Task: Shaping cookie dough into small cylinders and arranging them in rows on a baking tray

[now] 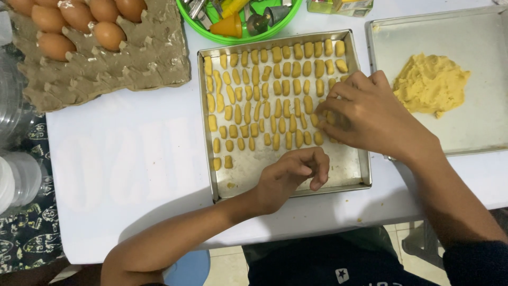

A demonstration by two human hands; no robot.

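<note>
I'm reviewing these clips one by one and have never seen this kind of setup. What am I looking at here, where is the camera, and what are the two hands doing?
There is no machine: a person works bare-handed, filmed by one camera worn on the head, looking down. On a white table sits a square metal tray filled with rows of small yellow dough pieces. The right hand rests on the pieces at the tray's right side; whether it grips one is hidden. The left hand hovers curled over the tray's bare lower part, seemingly empty. To the right, a second tray holds a dough lump. Behind are an egg carton with brown eggs and a green bowl of tools.
</note>
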